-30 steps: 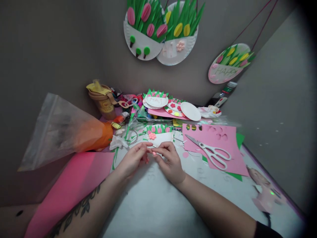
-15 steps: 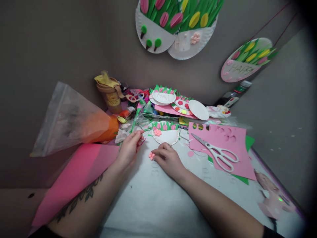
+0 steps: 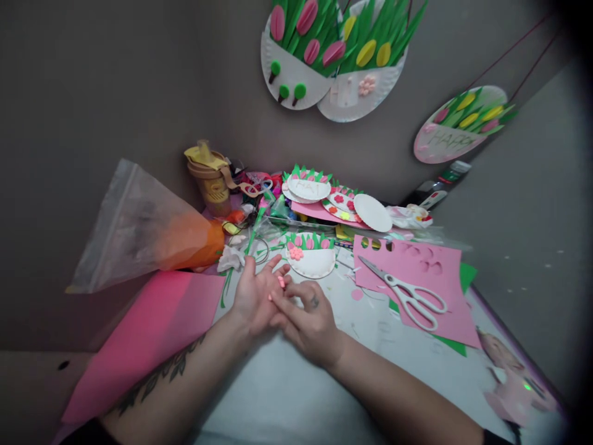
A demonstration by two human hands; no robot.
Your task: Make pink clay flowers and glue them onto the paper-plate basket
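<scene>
My left hand (image 3: 259, 296) is turned palm up, its fingers stretched out and apart. My right hand (image 3: 308, 318) bends over that palm, and its fingertips press around a tiny pink clay ball (image 3: 270, 297). A second, larger pink clay piece (image 3: 281, 281) shows between the left fingers and the right hand; which hand bears it is unclear. Just beyond both hands lies a small half-round paper-plate basket (image 3: 312, 262). Green paper leaves and pink paper tulips line its top, with a pink clay flower (image 3: 295, 253) at its left side.
White-handled scissors (image 3: 410, 296) lie on pink foam sheet (image 3: 445, 278) to the right. An orange-filled plastic bag (image 3: 152, 238) and a brown cup (image 3: 210, 182) stand left. Decorated plates (image 3: 309, 187) are piled at the back; finished plate baskets (image 3: 296, 74) hang on the wall.
My left hand has turned palm up and spread its fingers, and the thin green piece is gone from it. My right hand has lifted the pink clay from the table to the left palm.
</scene>
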